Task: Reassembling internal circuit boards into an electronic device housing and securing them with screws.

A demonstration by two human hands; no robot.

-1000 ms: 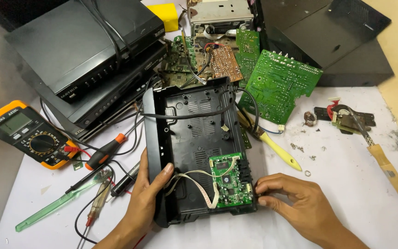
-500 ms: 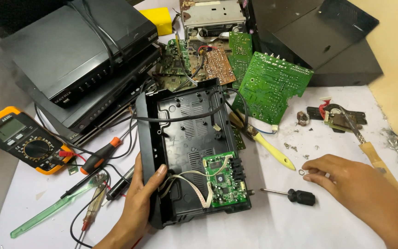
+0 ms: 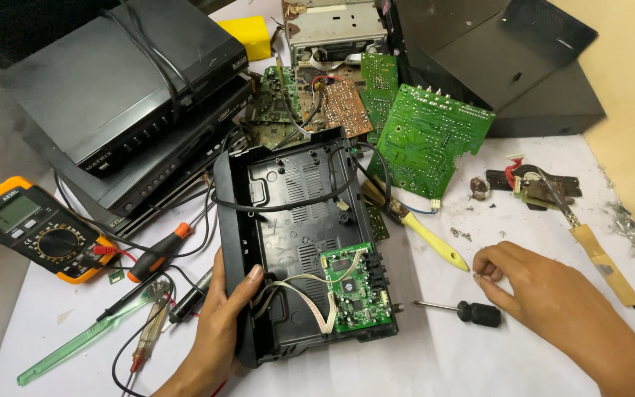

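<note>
An opened black plastic device case point(image 3: 288, 198) lies on the white table, with a small green circuit board point(image 3: 353, 288) and a white ribbon cable point(image 3: 299, 294) in its near right corner. My left hand point(image 3: 218, 323) grips the case's near left edge, thumb inside. My right hand point(image 3: 545, 298) rests on the table to the right, fingertips pinched together near the tip of a yellow-handled brush point(image 3: 428, 235); whether it pinches something small I cannot tell. A small black-handled screwdriver point(image 3: 464, 310) lies between the case and my right hand.
Two stacked black boxes point(image 3: 134, 88) and a yellow multimeter point(image 3: 34, 228) sit to the left, with an orange-handled screwdriver point(image 3: 159, 250) and green tweezers point(image 3: 82, 342). Loose green circuit boards point(image 3: 428, 136), a black metal cover point(image 3: 508, 59) and a soldering iron point(image 3: 589, 242) lie behind and right.
My right hand left the small board, moved right, set the black screwdriver on the table, and now pinches near the brush tip. My left hand stays on the case.
</note>
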